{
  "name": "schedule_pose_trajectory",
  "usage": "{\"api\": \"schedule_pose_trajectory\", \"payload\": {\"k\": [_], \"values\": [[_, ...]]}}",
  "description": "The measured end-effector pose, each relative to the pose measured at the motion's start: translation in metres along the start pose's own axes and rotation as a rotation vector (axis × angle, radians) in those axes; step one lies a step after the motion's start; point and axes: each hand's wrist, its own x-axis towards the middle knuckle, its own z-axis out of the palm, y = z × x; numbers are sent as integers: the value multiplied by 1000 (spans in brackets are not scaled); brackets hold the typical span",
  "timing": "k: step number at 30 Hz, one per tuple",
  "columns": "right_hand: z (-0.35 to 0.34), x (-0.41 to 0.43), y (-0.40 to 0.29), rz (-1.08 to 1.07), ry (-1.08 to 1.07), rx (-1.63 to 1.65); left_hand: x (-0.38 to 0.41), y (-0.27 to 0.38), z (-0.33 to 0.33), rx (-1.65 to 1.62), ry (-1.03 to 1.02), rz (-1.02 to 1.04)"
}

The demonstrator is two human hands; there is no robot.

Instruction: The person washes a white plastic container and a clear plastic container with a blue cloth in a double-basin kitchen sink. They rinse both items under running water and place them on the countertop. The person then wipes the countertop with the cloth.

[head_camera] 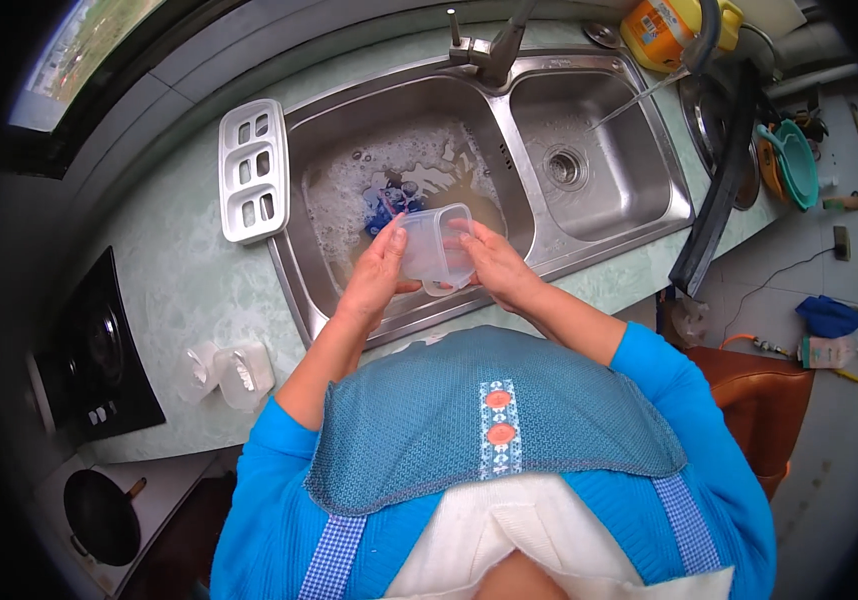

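Both my hands hold a clear plastic container (pixel 423 244) tilted over the front of the large sink basin. My left hand (pixel 375 276) grips its left end, and my right hand (pixel 495 259) has its right, open end, with fingers at the rim. Below it, soapy water (pixel 339 199) fills part of the large basin, and a dark blue item (pixel 384 214) lies in it. Water runs from a spout (pixel 699 54) into the small basin (pixel 594 187) on the right. What my fingertips touch under the container is partly hidden.
A white plastic rack (pixel 255 171) with cut-outs stands left of the sink. Two clear containers (pixel 245 375) sit on the counter near a black cooktop (pixel 102 345). A yellow jug (pixel 658 34) and a pan lid (pixel 699 112) are at the right. A wok (pixel 101 517) lies lower left.
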Motion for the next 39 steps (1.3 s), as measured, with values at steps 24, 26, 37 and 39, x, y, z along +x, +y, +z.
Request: {"api": "schedule_pose_trajectory", "payload": {"k": [24,26,37,39], "values": [[-96,9,37,-794,485,-1247,-47,8,-48,22,-134,220],[-96,4,41,-793,501,-1285,-44,5,-51,-243,-101,132],[-88,-2,34,-818,490,-1326,-27,5,-39,-973,-326,-3],[-89,-1,34,-815,498,-1325,-30,10,-37,-963,-327,-1]]}}
